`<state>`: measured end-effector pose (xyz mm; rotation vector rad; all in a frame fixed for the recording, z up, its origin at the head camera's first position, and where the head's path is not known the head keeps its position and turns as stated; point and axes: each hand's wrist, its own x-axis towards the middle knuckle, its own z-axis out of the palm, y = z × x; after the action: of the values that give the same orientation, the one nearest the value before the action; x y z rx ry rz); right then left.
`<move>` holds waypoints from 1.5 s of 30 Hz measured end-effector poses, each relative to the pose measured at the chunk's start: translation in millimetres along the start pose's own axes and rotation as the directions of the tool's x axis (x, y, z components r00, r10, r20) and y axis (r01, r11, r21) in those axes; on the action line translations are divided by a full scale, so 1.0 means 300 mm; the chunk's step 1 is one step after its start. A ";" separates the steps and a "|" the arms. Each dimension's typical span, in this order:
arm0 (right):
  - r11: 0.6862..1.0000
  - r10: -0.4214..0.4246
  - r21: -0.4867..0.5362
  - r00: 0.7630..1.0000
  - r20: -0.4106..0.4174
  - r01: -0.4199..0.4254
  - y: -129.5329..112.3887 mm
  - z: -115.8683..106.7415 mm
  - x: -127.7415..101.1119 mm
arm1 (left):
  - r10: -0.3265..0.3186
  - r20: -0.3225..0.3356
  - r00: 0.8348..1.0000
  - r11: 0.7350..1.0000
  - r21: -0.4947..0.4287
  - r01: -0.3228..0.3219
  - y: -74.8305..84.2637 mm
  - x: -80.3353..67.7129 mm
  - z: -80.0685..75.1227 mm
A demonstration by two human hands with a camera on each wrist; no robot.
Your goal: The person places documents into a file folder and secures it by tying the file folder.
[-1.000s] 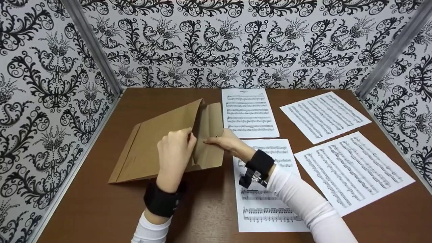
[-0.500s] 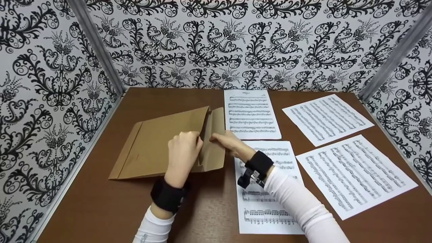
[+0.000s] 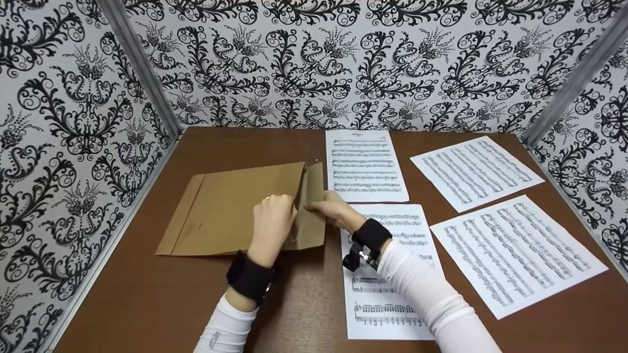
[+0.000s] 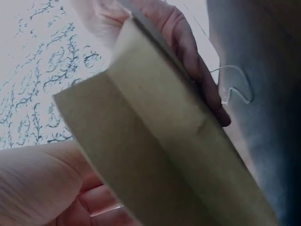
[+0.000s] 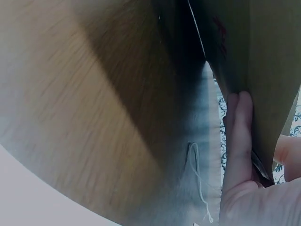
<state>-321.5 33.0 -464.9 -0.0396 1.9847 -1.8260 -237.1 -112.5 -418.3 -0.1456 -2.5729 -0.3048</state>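
A large brown paper envelope (image 3: 235, 211) is held at a slant over the left part of the table, its mouth facing right. My left hand (image 3: 273, 220) grips the edge of the mouth, knuckles up, with its fingertips hidden. On the flap (image 3: 314, 228), my right hand (image 3: 336, 208) has its thumb on the inner side and its fingers behind, pinching it. Those fingers (image 5: 241, 136) lie along the outside of the envelope in the right wrist view. A thin white string (image 5: 197, 181) hangs beneath the envelope.
Sheets of printed music lie to the right: one upright sheet (image 3: 365, 166) at the back, another (image 3: 387, 318) partly under my right forearm, and two slanted ones (image 3: 478, 171) farther right. Patterned wall panels (image 3: 314, 63) enclose the brown table (image 3: 304, 304).
The envelope's mouth end has come down, so the envelope lies flatter. My left hand has shifted right along with it. The flap looks narrower, tilted more upright under my right thumb.
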 end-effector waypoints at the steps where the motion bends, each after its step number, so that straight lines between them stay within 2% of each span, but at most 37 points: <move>1: 1.000 0.002 -0.009 1.000 -0.003 -0.002 0.002 0.001 0.003 | 0.003 -0.003 1.000 1.000 0.014 -0.003 0.000 -0.001 0.008; 7: 0.999 0.024 -0.030 1.000 -0.006 -0.024 0.015 0.001 0.019 | 0.003 0.000 1.000 0.996 0.094 -0.003 0.003 -0.011 0.056; 11: 0.998 0.037 -0.047 0.999 -0.014 -0.038 0.021 0.000 0.023 | 0.004 -0.002 1.000 0.994 0.111 -0.004 0.007 -0.017 0.085; 17: 0.997 0.040 -0.058 0.999 -0.021 -0.041 0.034 0.001 0.033 | 0.010 0.023 1.000 0.996 0.092 -0.012 0.002 -0.022 0.113; 27: 0.989 0.022 -0.144 0.998 -0.061 -0.031 0.044 0.005 0.045 | -0.019 0.128 0.992 1.000 0.025 0.016 -0.022 -0.023 0.142; 34: 0.998 0.044 -0.053 0.998 -0.049 -0.047 0.036 -0.002 0.032 | -0.029 0.182 0.983 1.000 0.004 0.029 -0.025 -0.024 0.147; 41: 0.998 0.041 -0.038 0.999 -0.035 -0.042 0.024 -0.019 0.019 | -0.029 0.240 0.970 0.999 -0.014 0.034 -0.027 -0.022 0.151; 45: 0.999 0.050 -0.018 0.999 -0.017 -0.051 0.020 -0.038 0.011 | -0.024 0.249 0.968 0.999 -0.023 0.031 -0.027 -0.018 0.145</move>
<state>-326.6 43.6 -471.2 0.0195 1.9957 -1.7817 -255.8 -109.9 -458.5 -0.1675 -2.8219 -0.3504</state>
